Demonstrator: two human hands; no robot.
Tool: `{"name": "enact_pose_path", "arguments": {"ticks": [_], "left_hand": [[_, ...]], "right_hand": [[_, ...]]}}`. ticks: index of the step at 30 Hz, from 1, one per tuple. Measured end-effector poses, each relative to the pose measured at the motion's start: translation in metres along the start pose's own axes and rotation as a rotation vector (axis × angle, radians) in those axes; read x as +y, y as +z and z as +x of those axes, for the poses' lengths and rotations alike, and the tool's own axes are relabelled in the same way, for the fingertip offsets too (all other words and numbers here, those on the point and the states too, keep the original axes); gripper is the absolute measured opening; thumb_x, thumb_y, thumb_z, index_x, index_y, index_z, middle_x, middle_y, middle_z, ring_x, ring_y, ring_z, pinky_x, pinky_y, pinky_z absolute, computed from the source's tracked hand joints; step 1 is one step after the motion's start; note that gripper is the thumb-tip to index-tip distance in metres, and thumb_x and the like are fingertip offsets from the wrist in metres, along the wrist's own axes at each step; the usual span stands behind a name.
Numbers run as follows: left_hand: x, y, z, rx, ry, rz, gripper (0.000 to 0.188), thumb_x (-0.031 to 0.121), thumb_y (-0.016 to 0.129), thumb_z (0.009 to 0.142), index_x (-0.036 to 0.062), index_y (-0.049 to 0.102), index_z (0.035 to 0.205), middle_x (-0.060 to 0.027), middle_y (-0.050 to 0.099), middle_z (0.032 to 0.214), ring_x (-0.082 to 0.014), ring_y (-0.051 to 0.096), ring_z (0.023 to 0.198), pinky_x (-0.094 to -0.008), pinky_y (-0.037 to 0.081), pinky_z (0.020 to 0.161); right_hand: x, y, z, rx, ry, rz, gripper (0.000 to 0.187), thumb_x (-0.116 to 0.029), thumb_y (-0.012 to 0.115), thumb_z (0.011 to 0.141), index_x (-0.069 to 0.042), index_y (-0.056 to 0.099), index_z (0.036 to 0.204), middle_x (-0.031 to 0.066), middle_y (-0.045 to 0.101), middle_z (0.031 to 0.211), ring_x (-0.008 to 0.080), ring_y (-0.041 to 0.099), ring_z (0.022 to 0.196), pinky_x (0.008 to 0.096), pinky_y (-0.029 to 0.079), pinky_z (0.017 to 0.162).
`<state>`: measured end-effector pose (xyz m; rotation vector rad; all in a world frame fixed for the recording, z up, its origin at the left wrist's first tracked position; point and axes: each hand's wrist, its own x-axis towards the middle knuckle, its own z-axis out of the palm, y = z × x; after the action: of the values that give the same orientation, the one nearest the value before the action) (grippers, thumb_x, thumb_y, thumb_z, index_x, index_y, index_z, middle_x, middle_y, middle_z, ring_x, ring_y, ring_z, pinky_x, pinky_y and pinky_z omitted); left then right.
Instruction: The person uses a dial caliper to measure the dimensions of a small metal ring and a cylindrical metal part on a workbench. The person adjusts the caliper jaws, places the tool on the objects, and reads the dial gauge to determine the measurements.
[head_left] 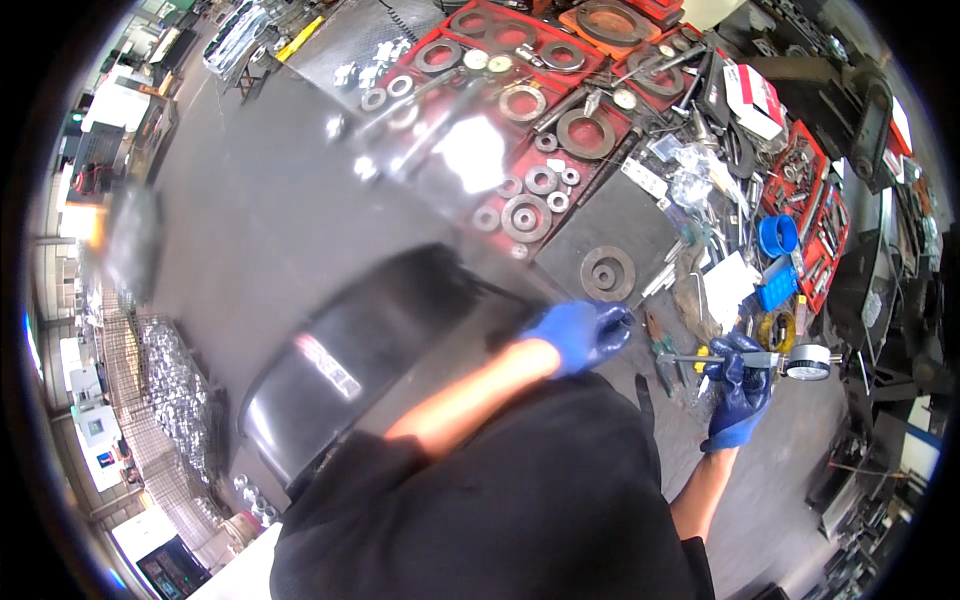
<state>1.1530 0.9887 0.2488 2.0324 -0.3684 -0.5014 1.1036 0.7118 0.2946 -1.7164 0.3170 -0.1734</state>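
Observation:
My right hand [742, 392], in a blue glove with a dark coated palm, is wrapped round the stem of a dial bore gauge [765, 360]. The gauge lies sideways, its round white dial [808, 362] past my fingers on the right, its thin rod pointing left. Green-handled pliers [660, 350] lie just left of it on the bench. My left hand [577, 338], gloved alike, has its fingers curled; whether anything is inside them is hidden. Just beyond it a steel ring [607, 273] rests on a dark flat plate [635, 220].
Red trays [480, 75] with several metal rings stand at the far side. Small tools, plastic bags [705, 170], a blue ring [777, 236] and a red-white box [755, 100] crowd the right. A large black curved shell [370, 350] is beside my left arm.

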Motion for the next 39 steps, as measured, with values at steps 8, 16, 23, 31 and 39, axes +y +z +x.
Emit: {"name": "enact_pose_path", "arguments": {"ticks": [8,16,23,31,39], "left_hand": [[-0.002,-0.011,0.001,-0.104,0.004,0.065,0.037,0.032,0.062,0.094,0.0084,0.063,0.123,-0.023,0.067,0.112,-0.044,0.062,0.105,-0.0483,0.052,0.086],[-0.006,-0.006,0.009,-0.155,0.0,0.106,0.041,0.034,0.062,0.094,0.007,0.062,0.126,-0.0244,0.067,0.114,-0.0431,0.063,0.106,-0.0474,0.052,0.088],[-0.003,-0.005,0.013,-0.184,-0.018,0.149,0.043,0.035,0.061,0.094,0.0071,0.062,0.127,-0.0242,0.067,0.115,-0.0425,0.064,0.106,-0.0472,0.052,0.09],[0.0,-0.015,0.019,-0.156,-0.093,0.153,0.044,0.037,0.064,0.093,0.0091,0.062,0.127,-0.0233,0.067,0.115,-0.0423,0.064,0.107,-0.0479,0.052,0.091],[-0.009,-0.022,0.03,-0.086,-0.066,0.187,0.045,0.036,0.065,0.092,0.0094,0.062,0.129,-0.0238,0.065,0.121,-0.0434,0.063,0.109,-0.0485,0.052,0.092]], "right_hand": [[-0.005,0.018,-0.004,0.023,-0.034,-0.021,0.03,-0.011,0.063,0.099,0.002,0.059,0.125,0.0142,0.07,0.11,0.0218,0.071,0.097,0.0286,0.058,0.072],[-0.006,0.012,-0.002,0.03,-0.052,-0.041,0.033,-0.017,0.064,0.1,0.002,0.06,0.126,0.0155,0.071,0.111,0.0189,0.07,0.097,0.0265,0.056,0.077],[-0.005,0.006,0.0,0.085,-0.05,-0.013,0.029,-0.01,0.063,0.099,0.001,0.059,0.125,0.0138,0.07,0.108,0.0205,0.07,0.096,0.0288,0.058,0.071],[-0.007,0.0,-0.004,0.139,-0.024,-0.008,0.029,-0.013,0.064,0.099,0.0,0.06,0.126,0.0132,0.071,0.108,0.0193,0.069,0.096,0.0275,0.055,0.073],[-0.003,-0.003,-0.012,0.153,0.006,-0.014,0.036,-0.018,0.063,0.1,0.002,0.058,0.13,0.014,0.072,0.105,0.0173,0.068,0.093,0.0278,0.053,0.075]]}}
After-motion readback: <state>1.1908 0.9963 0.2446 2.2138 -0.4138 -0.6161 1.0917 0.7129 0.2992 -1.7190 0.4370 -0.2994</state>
